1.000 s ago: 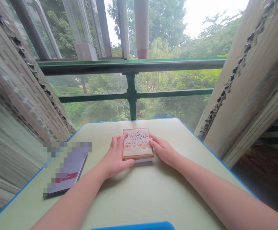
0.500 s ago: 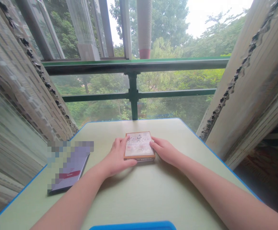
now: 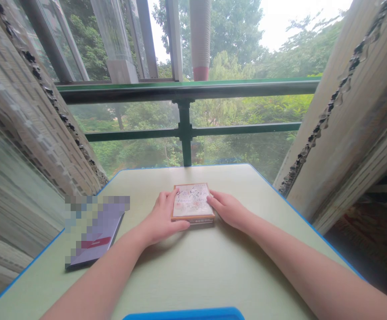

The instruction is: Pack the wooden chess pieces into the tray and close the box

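A flat, square box (image 3: 192,202) with a pale printed lid, brown edges and dark brush-style lettering lies on the table. My left hand (image 3: 165,218) grips its left side, with the thumb along the near edge and the fingers at the far left. On the opposite side, my right hand (image 3: 225,207) holds the right edge, its thumb and fingertips touching the lid and side. The box lies lid up between both hands. Its underside and contents are hidden.
A dark-edged, purplish flat item (image 3: 98,235), partly pixelated, lies left of my left forearm. The pale green table (image 3: 206,275) has a blue rim. A blue object or edge (image 3: 183,314) shows at the bottom. Curtains (image 3: 316,129) flank the green railing (image 3: 186,91) beyond.
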{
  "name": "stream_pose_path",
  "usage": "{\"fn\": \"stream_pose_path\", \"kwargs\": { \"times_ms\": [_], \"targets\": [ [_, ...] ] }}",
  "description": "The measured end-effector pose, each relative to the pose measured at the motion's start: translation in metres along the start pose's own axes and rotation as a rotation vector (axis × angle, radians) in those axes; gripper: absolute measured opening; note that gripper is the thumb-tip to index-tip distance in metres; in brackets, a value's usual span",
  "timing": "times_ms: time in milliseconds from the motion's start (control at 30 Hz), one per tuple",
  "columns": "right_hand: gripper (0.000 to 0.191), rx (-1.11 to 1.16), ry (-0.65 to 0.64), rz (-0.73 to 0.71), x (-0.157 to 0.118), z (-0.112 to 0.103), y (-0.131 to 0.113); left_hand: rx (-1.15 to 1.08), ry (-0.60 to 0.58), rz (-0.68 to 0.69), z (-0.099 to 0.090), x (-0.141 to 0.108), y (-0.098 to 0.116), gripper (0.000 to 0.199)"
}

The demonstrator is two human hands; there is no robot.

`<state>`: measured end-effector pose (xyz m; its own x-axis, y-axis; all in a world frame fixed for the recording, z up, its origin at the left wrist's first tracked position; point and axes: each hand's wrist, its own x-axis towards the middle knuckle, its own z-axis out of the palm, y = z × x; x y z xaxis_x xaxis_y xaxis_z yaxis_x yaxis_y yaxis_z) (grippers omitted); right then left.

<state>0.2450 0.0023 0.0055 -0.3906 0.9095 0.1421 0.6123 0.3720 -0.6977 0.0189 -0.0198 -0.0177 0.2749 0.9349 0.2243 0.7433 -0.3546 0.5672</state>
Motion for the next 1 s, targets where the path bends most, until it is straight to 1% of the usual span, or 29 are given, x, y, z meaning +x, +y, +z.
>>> {"fn": "stream_pose_path", "kwargs": {
  "times_ms": [167,467,767,1000],
  "targets": [
    [0.041,-0.023,-0.015,-0.009,0.001,0.0,0.0,0.0,-0.007,0.003,-0.001,0.0,0.001,0.091],
    [0.043,-0.063,-0.066,0.002,0.002,-0.002,-0.002,0.013,-0.084,-0.042,-0.006,0.001,0.008,0.091],
    [0.044,-0.129,-0.066,0.01,0.002,-0.001,-0.003,0.007,-0.099,-0.08,-0.008,0.001,0.012,0.093],
    [0.044,-0.136,-0.067,0.021,0.003,0.0,-0.001,0.014,-0.095,-0.075,-0.008,0.001,0.014,0.09]
  ]
}}
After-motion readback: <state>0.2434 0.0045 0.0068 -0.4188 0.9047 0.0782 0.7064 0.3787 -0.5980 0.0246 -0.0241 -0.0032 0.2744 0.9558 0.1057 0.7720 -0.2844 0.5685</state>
